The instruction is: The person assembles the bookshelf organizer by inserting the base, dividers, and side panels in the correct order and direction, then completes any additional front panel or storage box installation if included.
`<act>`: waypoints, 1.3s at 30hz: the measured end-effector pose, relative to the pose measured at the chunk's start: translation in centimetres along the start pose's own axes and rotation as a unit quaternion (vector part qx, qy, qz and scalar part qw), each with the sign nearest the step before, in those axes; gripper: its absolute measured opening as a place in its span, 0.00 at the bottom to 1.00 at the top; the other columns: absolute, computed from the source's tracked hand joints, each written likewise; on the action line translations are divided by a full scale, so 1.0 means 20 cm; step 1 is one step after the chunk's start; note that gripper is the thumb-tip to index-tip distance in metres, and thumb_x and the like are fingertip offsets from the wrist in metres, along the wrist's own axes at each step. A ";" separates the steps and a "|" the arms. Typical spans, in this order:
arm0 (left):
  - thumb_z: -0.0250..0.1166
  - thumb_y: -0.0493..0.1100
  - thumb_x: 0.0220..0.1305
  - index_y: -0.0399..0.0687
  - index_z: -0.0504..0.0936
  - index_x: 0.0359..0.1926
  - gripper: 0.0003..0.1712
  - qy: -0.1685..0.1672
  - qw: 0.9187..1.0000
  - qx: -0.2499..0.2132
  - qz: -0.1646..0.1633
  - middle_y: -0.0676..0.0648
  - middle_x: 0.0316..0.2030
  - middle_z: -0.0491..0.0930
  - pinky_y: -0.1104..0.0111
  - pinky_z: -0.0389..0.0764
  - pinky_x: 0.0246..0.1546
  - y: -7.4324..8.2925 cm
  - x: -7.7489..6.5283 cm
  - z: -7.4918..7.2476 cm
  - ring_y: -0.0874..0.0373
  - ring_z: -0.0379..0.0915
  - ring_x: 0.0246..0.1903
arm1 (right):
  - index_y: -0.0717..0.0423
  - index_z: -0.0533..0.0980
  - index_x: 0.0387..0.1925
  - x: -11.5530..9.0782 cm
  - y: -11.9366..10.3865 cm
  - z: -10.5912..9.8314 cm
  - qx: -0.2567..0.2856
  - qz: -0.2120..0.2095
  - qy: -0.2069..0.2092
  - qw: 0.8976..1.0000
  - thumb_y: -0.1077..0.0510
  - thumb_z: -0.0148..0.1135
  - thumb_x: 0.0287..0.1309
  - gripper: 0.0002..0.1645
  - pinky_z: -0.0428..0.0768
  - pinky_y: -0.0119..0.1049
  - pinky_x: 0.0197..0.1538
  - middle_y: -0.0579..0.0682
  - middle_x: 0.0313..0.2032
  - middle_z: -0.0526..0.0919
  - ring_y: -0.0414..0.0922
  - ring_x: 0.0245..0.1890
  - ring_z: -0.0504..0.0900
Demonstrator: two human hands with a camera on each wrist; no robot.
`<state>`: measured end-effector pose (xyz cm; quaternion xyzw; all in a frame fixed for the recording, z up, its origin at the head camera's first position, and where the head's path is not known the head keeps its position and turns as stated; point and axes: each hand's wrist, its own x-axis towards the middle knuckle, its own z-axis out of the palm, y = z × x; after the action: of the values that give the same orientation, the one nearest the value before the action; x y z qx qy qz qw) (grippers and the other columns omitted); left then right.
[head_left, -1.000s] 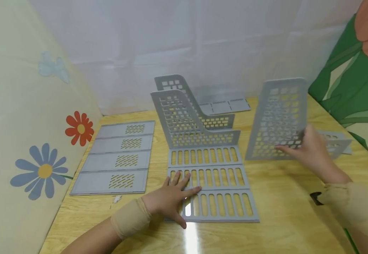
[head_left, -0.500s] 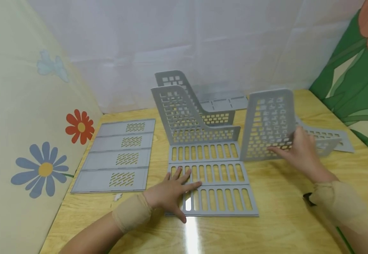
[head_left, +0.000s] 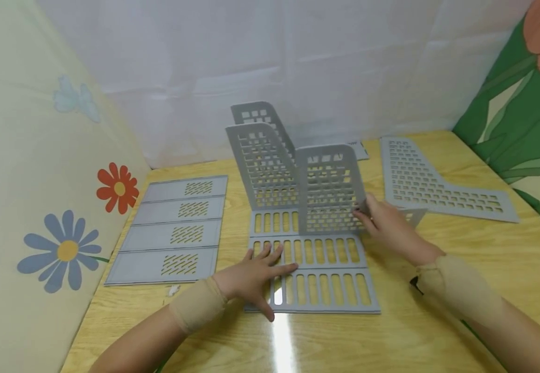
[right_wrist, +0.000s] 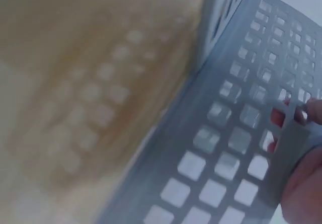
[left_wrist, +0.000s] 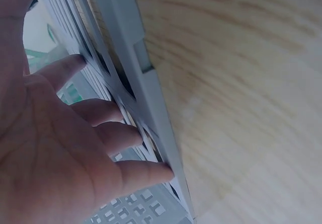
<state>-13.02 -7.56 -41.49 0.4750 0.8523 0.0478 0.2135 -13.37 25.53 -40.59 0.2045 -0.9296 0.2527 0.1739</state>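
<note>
Left hand (head_left: 251,282): spread, its fingers straight, resting on the near left part of the slotted base (head_left: 330,269) and gripping nothing
Right hand (head_left: 391,225): grasping the lower right edge of a grey perforated panel (head_left: 331,228), thumb on the near face
Held panel: roughly upright, left of the right hand and beyond the left, with its low arm reaching out behind the right hand
Change: over the last second the right hand carries this panel leftward until it stands over the base, while the left hand stays put
Meaning: the panel now seems nearly level with the seam past the left fingertips; whether its lower edge is seated, I cannot tell
Standing panels (head_left: 263,171): two, beyond the left hand at the base's far side, partly hidden by the held one
Flat panel (head_left: 440,190): beyond the right hand, now uncovered
Four-section sheet (head_left: 144,238): flat, left of the left hand
</note>
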 end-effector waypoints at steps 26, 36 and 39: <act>0.79 0.62 0.29 0.62 0.55 0.73 0.67 -0.008 0.999 0.006 -0.033 0.32 0.71 0.39 0.33 0.54 0.56 0.01 0.03 0.01 0.31 0.36 0.68 | 0.59 0.68 0.48 0.31 -0.28 0.32 0.031 -0.066 -0.049 0.996 0.59 0.56 0.66 0.13 0.74 0.34 0.24 0.46 0.28 0.80 0.38 0.21 0.76; 0.77 0.63 0.33 0.61 0.52 0.74 0.66 -0.012 1.000 -0.006 -0.013 0.32 0.71 0.37 0.32 0.50 0.57 -0.01 0.02 0.04 0.31 0.33 0.68 | 0.55 0.66 0.57 0.31 -0.31 0.29 0.088 -0.023 -0.124 0.988 0.55 0.51 0.69 0.18 0.76 0.34 0.27 0.48 0.36 0.82 0.37 0.25 0.77; 0.75 0.63 0.38 0.59 0.51 0.74 0.64 -0.012 1.000 -0.006 0.001 0.31 0.71 0.36 0.31 0.48 0.57 -0.01 0.01 0.04 0.32 0.31 0.68 | 0.54 0.67 0.59 0.29 -0.28 0.23 0.115 -0.002 -0.151 0.982 0.50 0.45 0.72 0.20 0.77 0.40 0.34 0.50 0.41 0.82 0.42 0.31 0.79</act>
<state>-12.91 -7.53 -42.43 0.4753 0.8486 0.0476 0.2272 -16.71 17.06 -39.59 0.2611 -0.9093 0.3239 0.0069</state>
